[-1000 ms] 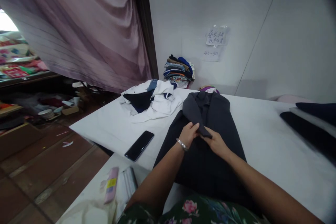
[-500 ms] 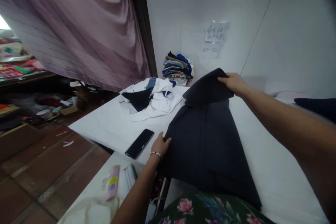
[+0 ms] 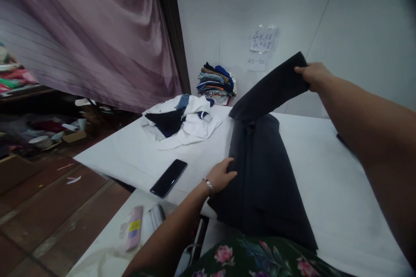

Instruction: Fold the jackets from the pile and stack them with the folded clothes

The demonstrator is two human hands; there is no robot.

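Note:
A black garment (image 3: 269,173) lies lengthwise on the white table, its near end by my floral clothing. My right hand (image 3: 313,75) is closed on the end of a long, sleeve-like part (image 3: 273,88), lifted above the table and slanting up to the right. Low on the garment's left edge, my left hand (image 3: 222,175) grips the cloth between thumb and fingers; some fingertips are hidden. A black phone (image 3: 169,178) lies to the left of that hand. Further back is a crumpled white garment (image 3: 195,125) with dark blue and black parts.
A stack of folded clothes (image 3: 216,82) stands at the back against the wall. Handwritten paper signs (image 3: 260,47) hang above it. A lower white surface (image 3: 107,229) at near left holds a pink packet (image 3: 134,227). A mauve curtain (image 3: 97,30) hangs at left.
My right hand has risen and moved right, stretching the lifted part out. My left hand has shifted right, bringing the garment's left edge inward. The view has turned slightly.

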